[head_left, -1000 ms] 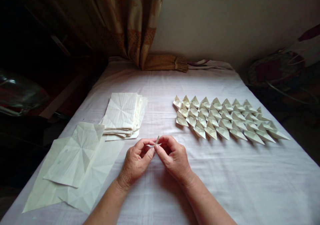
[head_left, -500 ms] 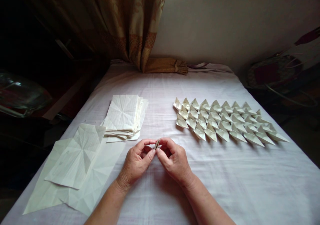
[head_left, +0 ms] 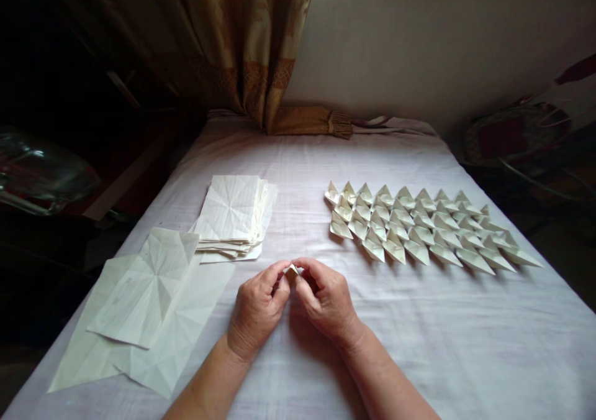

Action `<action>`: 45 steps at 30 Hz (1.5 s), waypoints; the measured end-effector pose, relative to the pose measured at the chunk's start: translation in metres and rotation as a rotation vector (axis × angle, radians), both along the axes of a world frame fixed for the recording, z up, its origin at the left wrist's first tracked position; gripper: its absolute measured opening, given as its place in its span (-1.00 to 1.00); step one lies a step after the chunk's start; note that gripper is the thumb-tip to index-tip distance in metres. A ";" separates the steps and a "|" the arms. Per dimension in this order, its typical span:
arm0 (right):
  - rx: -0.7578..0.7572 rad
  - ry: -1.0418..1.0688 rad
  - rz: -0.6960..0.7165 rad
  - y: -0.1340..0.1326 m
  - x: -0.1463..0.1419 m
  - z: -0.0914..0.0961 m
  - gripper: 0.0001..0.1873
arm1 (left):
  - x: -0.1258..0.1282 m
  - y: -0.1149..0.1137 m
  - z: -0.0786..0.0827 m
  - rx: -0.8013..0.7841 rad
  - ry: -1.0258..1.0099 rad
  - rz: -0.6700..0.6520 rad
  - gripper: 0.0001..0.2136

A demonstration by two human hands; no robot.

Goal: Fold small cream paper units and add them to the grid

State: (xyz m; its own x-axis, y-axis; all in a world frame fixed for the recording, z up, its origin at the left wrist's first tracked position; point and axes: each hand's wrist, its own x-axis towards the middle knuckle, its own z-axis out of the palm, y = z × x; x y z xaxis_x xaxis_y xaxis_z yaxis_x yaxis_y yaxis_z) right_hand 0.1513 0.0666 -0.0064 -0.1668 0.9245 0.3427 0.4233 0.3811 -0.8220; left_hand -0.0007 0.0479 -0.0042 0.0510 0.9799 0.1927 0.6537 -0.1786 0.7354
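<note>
Between my fingertips sits a small piece of folded paper (head_left: 292, 273), mostly hidden, with a pointed tip showing. My left hand (head_left: 259, 308) pinches it from the left side. From the other side my right hand (head_left: 327, 299) grips it with thumb and fingers. To the right lie rows of folded paper boats (head_left: 421, 230), set close together with their points up. Left of my hands is a stack of creased paper sheets (head_left: 231, 212), and nearer to me several loose creased sheets (head_left: 151, 283) overlap.
Everything lies on a pale lilac cloth (head_left: 419, 345) over a bed-like flat surface. A gold-brown curtain (head_left: 265, 53) hangs at the far edge, its tasselled end resting there. A plastic-wrapped object (head_left: 46, 171) stands in the dark at left, a chair-like object (head_left: 512, 134) at right.
My fingers have shifted around the small folded paper, which has turned and spread a little, showing a pointed face instead of a thin edge. The sheets and boats lie as before.
</note>
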 end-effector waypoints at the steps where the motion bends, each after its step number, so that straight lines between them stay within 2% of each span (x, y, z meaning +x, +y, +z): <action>1: 0.027 -0.015 0.001 0.000 0.000 0.000 -0.78 | 0.000 0.000 0.000 -0.009 0.006 0.003 -0.74; 7: 0.133 -0.056 -0.002 0.001 0.000 -0.004 -0.72 | -0.002 0.001 -0.003 -0.032 -0.058 0.033 -0.75; 13: 0.136 -0.048 -0.008 0.001 0.001 -0.009 -0.71 | -0.003 0.001 -0.008 -0.040 -0.111 0.045 -0.79; 23: 0.061 0.038 0.030 0.001 0.001 -0.014 -0.70 | 0.000 0.000 -0.003 -0.053 -0.076 0.035 -0.77; 27: 0.024 0.063 0.042 0.001 0.001 -0.015 -0.73 | -0.002 0.000 -0.006 -0.081 -0.153 0.024 -0.78; 33: 0.075 0.094 0.057 0.002 0.002 -0.016 -0.70 | -0.005 0.001 -0.011 -0.113 -0.266 0.043 -0.81; 45: 0.173 0.067 0.058 0.004 0.001 -0.012 -0.72 | -0.004 0.004 -0.001 -0.214 -0.347 0.088 -0.87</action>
